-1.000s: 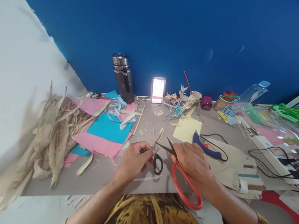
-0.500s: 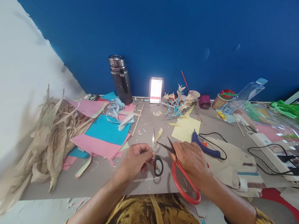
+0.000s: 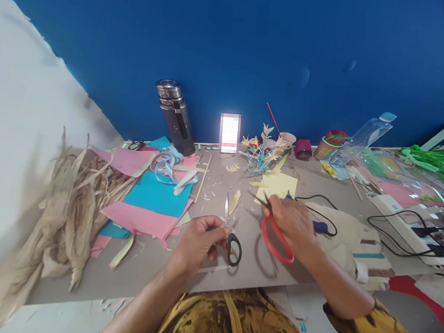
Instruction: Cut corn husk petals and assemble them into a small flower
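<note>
My left hand [image 3: 203,240] is closed, with thumb and index finger pinched at the neck of a small pair of black-handled scissors [image 3: 234,250]. Their blades point away from me, and one handle loop is hidden behind the fingers. My right hand [image 3: 292,223] grips a larger pair of scissors with red handles [image 3: 277,241], its dark blades slightly apart and pointing forward-left. Beyond the blades lies a yellow paper sheet [image 3: 281,183]. A cream husk-like piece [image 3: 235,201] rests by the small scissors' tips. My right hand partly covers a blue glue gun [image 3: 320,227].
Dried husks [image 3: 66,216], pink and blue sheets [image 3: 157,192] and a ribbon [image 3: 167,165] fill the left. A dark flask [image 3: 177,125], a blurred bright screen [image 3: 229,133] and husk flowers [image 3: 261,151] stand behind. A folded cloth [image 3: 338,243] and a power strip [image 3: 404,222] lie right.
My right hand has swung the red-handled scissors slightly to the right and forward, their handles now farther from the table's front edge. My left hand has barely moved.
</note>
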The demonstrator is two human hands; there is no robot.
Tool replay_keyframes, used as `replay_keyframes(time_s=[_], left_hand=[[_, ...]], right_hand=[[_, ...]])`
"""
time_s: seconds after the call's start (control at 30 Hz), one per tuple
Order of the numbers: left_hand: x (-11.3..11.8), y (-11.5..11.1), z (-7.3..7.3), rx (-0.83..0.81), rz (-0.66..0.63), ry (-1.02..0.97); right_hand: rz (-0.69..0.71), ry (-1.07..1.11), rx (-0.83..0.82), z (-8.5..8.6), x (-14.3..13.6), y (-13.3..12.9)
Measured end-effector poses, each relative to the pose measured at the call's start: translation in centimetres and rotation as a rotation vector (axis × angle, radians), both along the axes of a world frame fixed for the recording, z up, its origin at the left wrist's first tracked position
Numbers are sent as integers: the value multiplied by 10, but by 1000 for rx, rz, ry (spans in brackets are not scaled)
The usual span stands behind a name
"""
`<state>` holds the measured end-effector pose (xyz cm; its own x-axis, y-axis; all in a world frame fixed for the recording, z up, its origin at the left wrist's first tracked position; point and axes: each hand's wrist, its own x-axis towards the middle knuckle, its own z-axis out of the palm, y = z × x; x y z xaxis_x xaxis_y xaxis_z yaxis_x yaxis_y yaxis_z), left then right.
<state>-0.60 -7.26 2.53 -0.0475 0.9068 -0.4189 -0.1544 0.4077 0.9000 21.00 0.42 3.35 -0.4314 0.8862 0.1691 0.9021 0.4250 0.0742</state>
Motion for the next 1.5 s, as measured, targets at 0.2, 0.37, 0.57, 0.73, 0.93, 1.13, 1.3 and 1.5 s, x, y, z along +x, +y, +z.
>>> replay_keyframes(time_s=[0.2, 0.37, 0.57, 0.73, 0.93, 1.13, 1.3, 1.5], left_hand=[[1, 1, 0, 2, -47, -345], [5, -1, -6, 26, -20, -509], [3, -5, 0, 49, -21, -457], [-1, -7, 5, 66, -58, -421], [1, -7, -1, 37, -43, -655], [15, -17, 3, -65, -79, -1220], [24, -21, -7, -89, -126, -1186], [29, -20, -11, -71, -163, -1025]], right_hand=[[-117, 667, -354, -2, 0, 5], [-34, 1196, -610, -29, -21, -18], [-52, 953, -498, -28, -22, -25], [-54, 751, -454, -22, -9, -20], [-4, 1191, -626, -27, -17, -29], [-30, 1689, -1051, -27, -43, -34], [-56, 1798, -1220, -17, -56, -33], [6, 1757, -1297, -12, -59, -28]])
